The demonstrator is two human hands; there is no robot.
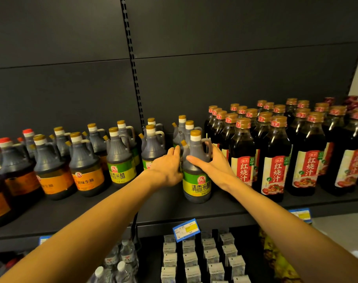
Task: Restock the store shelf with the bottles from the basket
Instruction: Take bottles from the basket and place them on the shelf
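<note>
Steadying a green-labelled vinegar bottle (pixel 196 170) at the front of the dark shelf (pixel 116 211), both arms reaching in from below. Right hand (pixel 213 166) curled around the bottle's shoulder, thumb across the front, fingers behind the handle. Left hand (pixel 168 166) flat against the bottle's left side, fingers fairly straight, tips hidden behind it, so possibly touching the bottle behind. Gripped from both sides, probably to nudge it square into its column of matching bottles (pixel 183 127). Standing upright, long axis vertical, white-and-gold cap on top, label facing outward (toward the shopper). Tall red-labelled sauce bottles (pixel 276 160) just beside on the right, orange-labelled jugs (pixel 86 166) well apart on the left. No basket in view.
</note>
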